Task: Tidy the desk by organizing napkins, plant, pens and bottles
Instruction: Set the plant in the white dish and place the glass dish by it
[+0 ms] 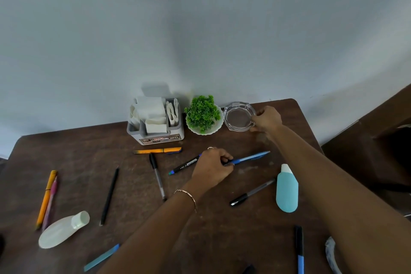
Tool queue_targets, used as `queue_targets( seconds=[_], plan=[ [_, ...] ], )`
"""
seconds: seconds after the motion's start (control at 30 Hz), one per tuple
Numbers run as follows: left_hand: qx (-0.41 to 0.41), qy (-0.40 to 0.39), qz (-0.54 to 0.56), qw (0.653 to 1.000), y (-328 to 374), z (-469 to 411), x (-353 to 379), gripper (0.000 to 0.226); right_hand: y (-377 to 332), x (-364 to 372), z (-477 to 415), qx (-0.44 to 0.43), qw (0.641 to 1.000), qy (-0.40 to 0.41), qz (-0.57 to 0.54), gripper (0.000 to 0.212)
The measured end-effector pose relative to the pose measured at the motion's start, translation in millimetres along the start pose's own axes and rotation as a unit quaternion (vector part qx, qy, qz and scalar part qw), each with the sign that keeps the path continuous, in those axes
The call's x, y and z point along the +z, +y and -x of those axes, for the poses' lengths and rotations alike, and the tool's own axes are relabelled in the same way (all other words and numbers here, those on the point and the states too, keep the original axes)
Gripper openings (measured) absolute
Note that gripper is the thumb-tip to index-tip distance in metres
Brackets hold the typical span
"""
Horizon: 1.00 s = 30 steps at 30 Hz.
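Note:
A grey holder with white napkins stands at the back of the brown desk. Beside it sits a small green plant in a white bowl. My right hand grips the rim of a clear glass dish next to the plant. My left hand is closed over a blue pen and a black marker lying on the desk. A turquoise bottle lies to the right, a white bottle lies at front left. Several pens and pencils are scattered about.
An orange pen lies in front of the napkin holder. Two black-capped pens flank my left hand. Pencils lie at far left, a blue-black marker at front right. A wall backs the desk; dark furniture stands right.

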<state>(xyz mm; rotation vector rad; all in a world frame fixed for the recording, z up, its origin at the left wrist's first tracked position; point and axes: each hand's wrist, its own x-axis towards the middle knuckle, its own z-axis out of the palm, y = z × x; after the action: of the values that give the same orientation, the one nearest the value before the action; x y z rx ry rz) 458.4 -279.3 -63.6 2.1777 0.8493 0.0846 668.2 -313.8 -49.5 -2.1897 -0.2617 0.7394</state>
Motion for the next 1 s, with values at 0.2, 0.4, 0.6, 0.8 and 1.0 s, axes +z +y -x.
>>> queue_targets(
  seconds=[0.2, 0.4, 0.6, 0.8, 1.0],
  plan=[
    [-0.018, 0.024, 0.034, 0.999, -0.8, 12.4, -6.3, 0.019, 2.4, -9.6, 19.5, -0.033, 0.997, 0.051, 0.046, 0.034],
    [-0.054, 0.053, 0.118, 0.99, -1.2, 55.7, -15.4, 0.007, 8.1, -7.4, 98.0, -0.116, 0.992, 0.026, 0.031, 0.019],
    [-0.104, 0.067, 0.17, 0.978, -18.7, 130.3, -12.4, 0.006, 42.4, 13.7, 190.2, -0.148, 0.987, -0.05, 0.046, 0.019],
    [-0.16, 0.076, 0.167, 0.97, -42.9, 213.1, -5.1, 0.012, 97.1, 41.4, 271.4, -0.137, 0.977, -0.148, 0.075, 0.01],
    [-0.194, 0.12, 0.172, 0.958, -56.7, 266.2, -4.2, 0.018, 120.5, 62.4, 315.4, -0.159, 0.963, -0.199, 0.094, 0.001]
  ],
)
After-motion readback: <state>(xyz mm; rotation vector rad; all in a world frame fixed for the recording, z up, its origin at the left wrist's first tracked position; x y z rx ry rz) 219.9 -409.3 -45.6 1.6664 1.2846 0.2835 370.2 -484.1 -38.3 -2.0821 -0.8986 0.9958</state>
